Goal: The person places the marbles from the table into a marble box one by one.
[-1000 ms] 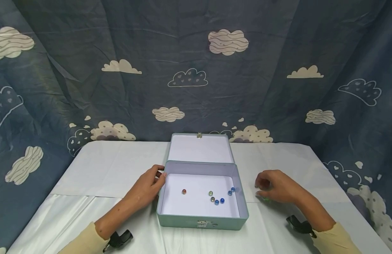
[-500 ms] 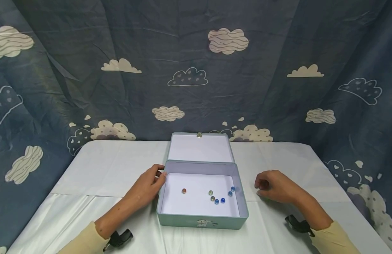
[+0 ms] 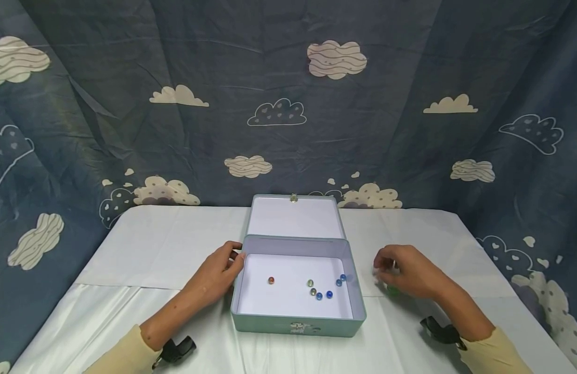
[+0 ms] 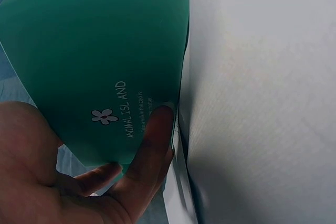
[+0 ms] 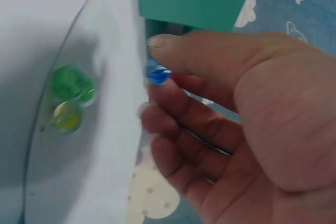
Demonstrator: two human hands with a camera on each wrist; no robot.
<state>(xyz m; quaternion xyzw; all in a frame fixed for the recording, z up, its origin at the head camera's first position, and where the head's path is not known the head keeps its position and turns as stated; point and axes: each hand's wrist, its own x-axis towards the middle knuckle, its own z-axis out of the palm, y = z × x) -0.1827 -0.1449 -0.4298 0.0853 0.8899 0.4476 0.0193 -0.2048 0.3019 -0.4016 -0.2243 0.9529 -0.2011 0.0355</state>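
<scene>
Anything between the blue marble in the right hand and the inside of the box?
Just the right wall of the box; lifting the blue marble over it would probably do. The open lid is tipped back, clear.

Dark blue cloth backdrop [image 3: 387, 130], pale printed clouds [image 3: 337, 59], creased white-draped table [image 3: 167, 239].

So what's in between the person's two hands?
The head view shows the open green box with seven marbles inside, touching the left hand, then a bare strip of white cloth before the right hand.
</scene>
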